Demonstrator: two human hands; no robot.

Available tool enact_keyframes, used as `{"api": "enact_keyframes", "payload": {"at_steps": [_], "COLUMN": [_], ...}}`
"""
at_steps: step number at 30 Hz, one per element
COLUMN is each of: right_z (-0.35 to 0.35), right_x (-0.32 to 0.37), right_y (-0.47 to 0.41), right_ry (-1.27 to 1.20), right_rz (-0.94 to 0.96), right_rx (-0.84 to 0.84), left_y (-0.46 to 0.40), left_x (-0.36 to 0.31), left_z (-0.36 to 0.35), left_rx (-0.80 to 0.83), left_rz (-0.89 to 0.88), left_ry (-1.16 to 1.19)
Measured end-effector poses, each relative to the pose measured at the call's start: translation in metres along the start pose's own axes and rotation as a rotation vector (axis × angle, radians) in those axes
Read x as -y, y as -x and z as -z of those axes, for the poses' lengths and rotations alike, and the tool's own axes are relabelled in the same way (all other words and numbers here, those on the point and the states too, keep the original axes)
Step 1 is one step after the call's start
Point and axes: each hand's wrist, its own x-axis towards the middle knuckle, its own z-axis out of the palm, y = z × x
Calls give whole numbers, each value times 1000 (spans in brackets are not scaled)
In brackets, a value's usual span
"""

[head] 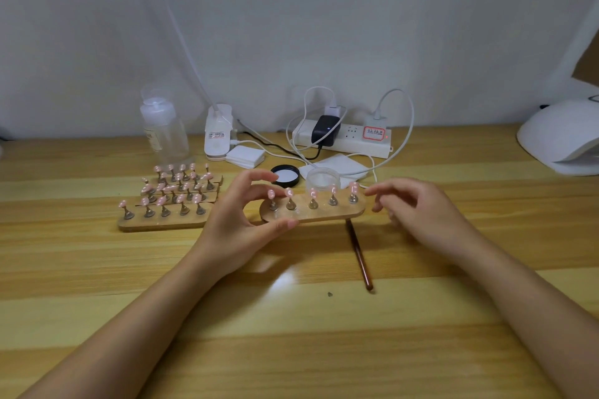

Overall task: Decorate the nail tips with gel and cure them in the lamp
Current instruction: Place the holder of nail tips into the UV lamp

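Honestly, the wooden holder [312,215] with five pink nail tips [313,194] on little metal stands looks like the tricky bit. It's sitting mid-tabletop [291,317], just in front of an open clear gel jar [323,179] and its black lid [286,175], with a brush [359,256] poking out from under its right end.

The left hand [241,220] has the left end of the holder: thumb pressed along the near edge, fingers [259,175] curled over the top above the first tip. Whether those upper fingers actually touch a tip, I can't tell. The right hand [418,214] hovers just beside the right end, loosely curled, holding nothing.

My guess on handling: the board is light and stiff, so lifting is easy, but the tips are probably only perched on those stands and any wet gel would smear. I'd grab the bare wood at both ends, thumb on the edge, keep it level, and stay off the pink tops.

The white curing lamp [560,136] is well off to the right at the tabletop edge. Three more loaded holders [163,220] sit to the left, and a power strip [343,139] is at the back.
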Motion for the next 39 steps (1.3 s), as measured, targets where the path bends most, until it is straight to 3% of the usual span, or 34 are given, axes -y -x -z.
{"api": "enact_keyframes", "payload": {"at_steps": [2,4,8,11,21,26,29,34,39], "right_z": [3,7,26,48,135,159,167,176,182], "right_x": [7,10,9,8,-13,-40,-55,-79,-97], "right_y": [-2,-2,-1,-2,3,4,4,10,11], "right_ry": [-376,-549,-641,-646,-759,-890,-904,-866,-846], "right_rz": [-261,-385,-460,-499,-450,-468,-449,-428,-439], "right_rx": [69,125,217,194,-105,-321,-454,-616,-808], "left_y": [0,-1,-5,-14,-55,-94,-111,-124,-139], "left_x": [-5,-11,-26,-40,-104,-135,-143,-144,-147], "left_z": [-3,-8,-22,-35,-130,-200,-242,-297,-332], "left_rx": [4,12,19,20,-122,-268,-239,-27,40], "left_rz": [-33,-61,-89,-62,50,416,636,783,739], "left_ry": [-9,-4,33,117,571,1035,1277,1231,1193]}}
